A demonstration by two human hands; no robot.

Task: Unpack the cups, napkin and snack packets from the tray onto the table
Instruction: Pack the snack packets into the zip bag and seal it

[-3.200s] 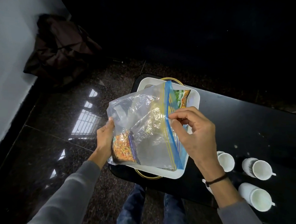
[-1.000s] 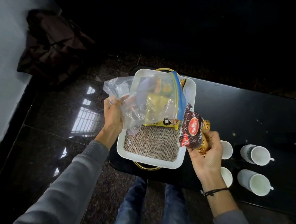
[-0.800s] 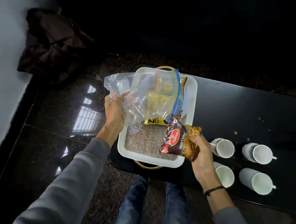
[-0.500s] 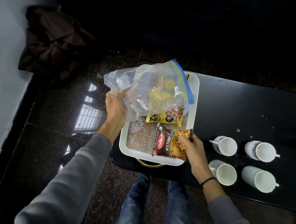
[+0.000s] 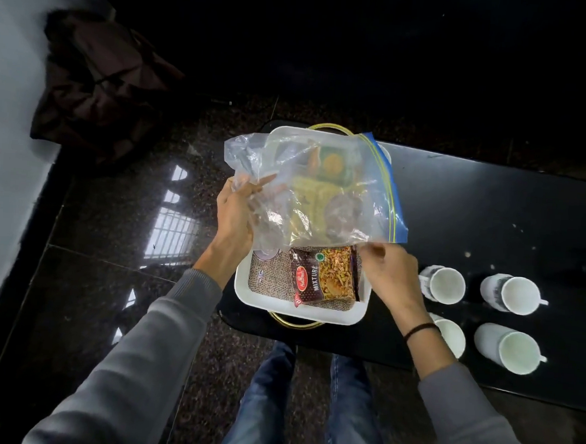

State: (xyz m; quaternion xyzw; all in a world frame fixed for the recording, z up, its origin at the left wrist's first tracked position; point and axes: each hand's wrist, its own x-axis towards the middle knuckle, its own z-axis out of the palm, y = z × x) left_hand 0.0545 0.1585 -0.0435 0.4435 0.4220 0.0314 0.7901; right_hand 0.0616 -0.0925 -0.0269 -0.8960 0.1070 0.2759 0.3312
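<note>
My left hand (image 5: pixel 237 215) grips the closed end of a clear zip bag (image 5: pixel 321 192) with a blue strip, held above the white tray (image 5: pixel 300 309). Through the bag I make out yellow and green snack packets lying beneath it. A maroon "Mixture" snack packet (image 5: pixel 326 278) lies on the burlap napkin (image 5: pixel 267 278) in the tray's near half. My right hand (image 5: pixel 389 274) hovers at the packet's right edge, just under the bag's mouth, fingers loosely curled and holding nothing. Several white cups (image 5: pixel 444 284) stand on the black table (image 5: pixel 474 205) to the right of the tray.
The tray has gold handles (image 5: pixel 294 321) and sits at the table's left end. A dark bag (image 5: pixel 101 83) lies on the glossy floor by the white wall at upper left. My knees in jeans (image 5: pixel 307 411) are below the table's near edge.
My right hand pulled the Mixture packet out of the bag, laid it on the napkin in the tray and let go. My left hand kept the bag lifted.
</note>
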